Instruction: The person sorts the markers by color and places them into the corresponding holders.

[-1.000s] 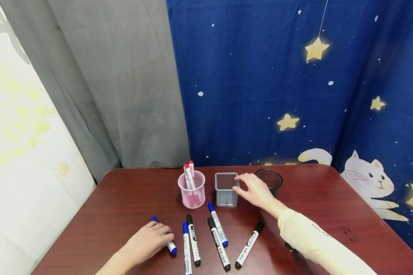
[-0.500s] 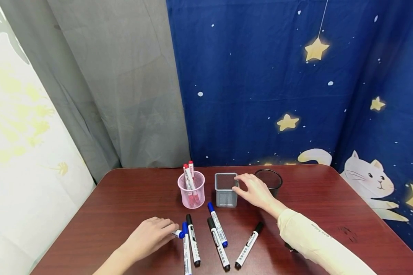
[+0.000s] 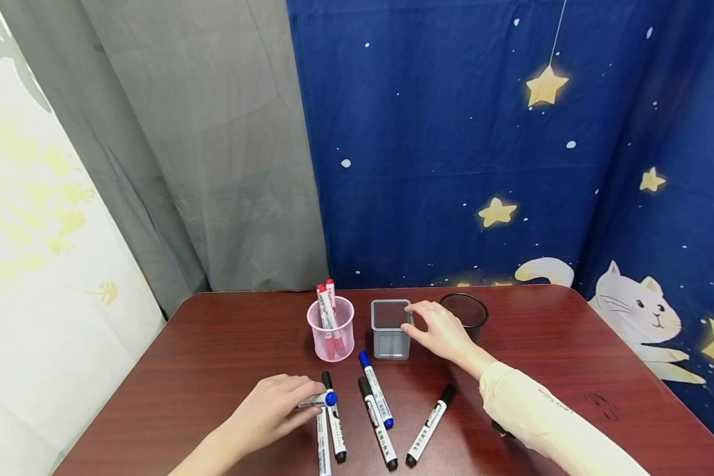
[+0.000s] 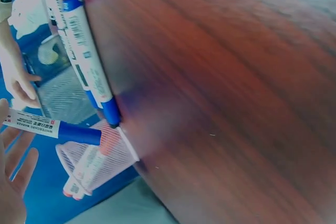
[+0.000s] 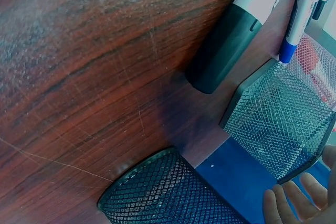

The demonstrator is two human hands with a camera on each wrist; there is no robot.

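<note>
My left hand [image 3: 274, 410] pinches a blue-capped whiteboard marker [image 3: 315, 400] above the table. It points to the right, over a blue-capped marker [image 3: 324, 446] and a black-capped marker [image 3: 336, 433] lying side by side. In the left wrist view the held marker's blue cap [image 4: 80, 133] juts past the fingers. At the back, my right hand [image 3: 443, 330] holds the right side of a grey square mesh pen holder [image 3: 391, 345], thumb and fingertips at its rim. The right wrist view has those fingers [image 5: 283, 203] beside the mesh wall. No markers show inside this holder.
Left of the grey holder stands a pink mesh pen holder [image 3: 334, 347] with several red-capped markers [image 3: 326, 305]. A black round mesh holder [image 3: 485, 316] is partly behind my right hand. More markers lie in front: one blue-capped [image 3: 377, 390], two black-capped [image 3: 379, 426].
My left hand has picked the blue-capped marker up from the table and carried it to the right, turning it more level. My right hand has stayed at the grey holder.
</note>
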